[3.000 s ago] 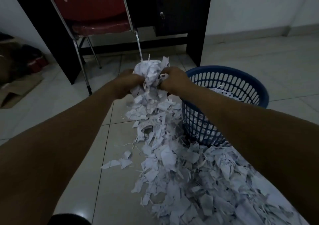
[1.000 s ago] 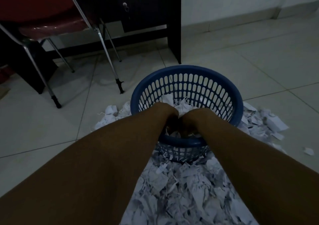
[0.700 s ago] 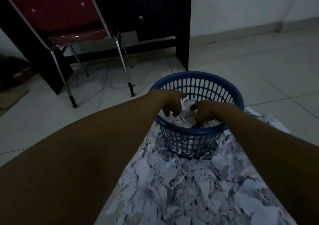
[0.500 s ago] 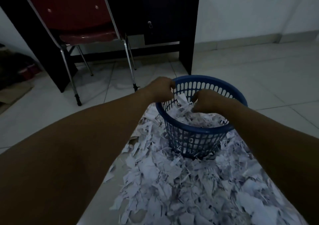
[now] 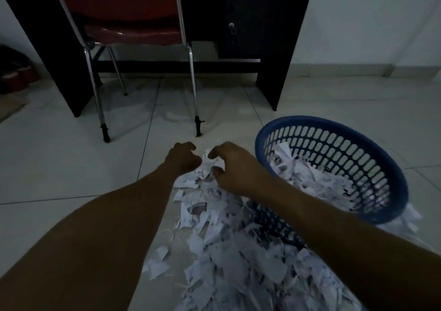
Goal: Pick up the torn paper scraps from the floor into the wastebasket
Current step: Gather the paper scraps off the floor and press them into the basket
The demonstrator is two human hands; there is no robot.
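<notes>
Reaching over the far end of the paper scraps (image 5: 214,215), at about eleven o'clock from the wastebasket (image 5: 372,158). Left hand (image 5: 182,159) came first from the left, fingers curled, their tips at the top of the heap; whether any scrap was pinched, cannot tell. Right hand (image 5: 235,167) just beside it, fingers and thumb bent like claws round a crumpled tuft of scraps. Scraps strewn across the tiled floor (image 5: 59,167) from twelve down to six o'clock, touching the wastebasket's near wall. Wastebasket at three o'clock, blue, slotted, partly filled with scraps. Red chair (image 5: 128,31) and dark desk (image 5: 272,48) stood at twelve o'clock.
</notes>
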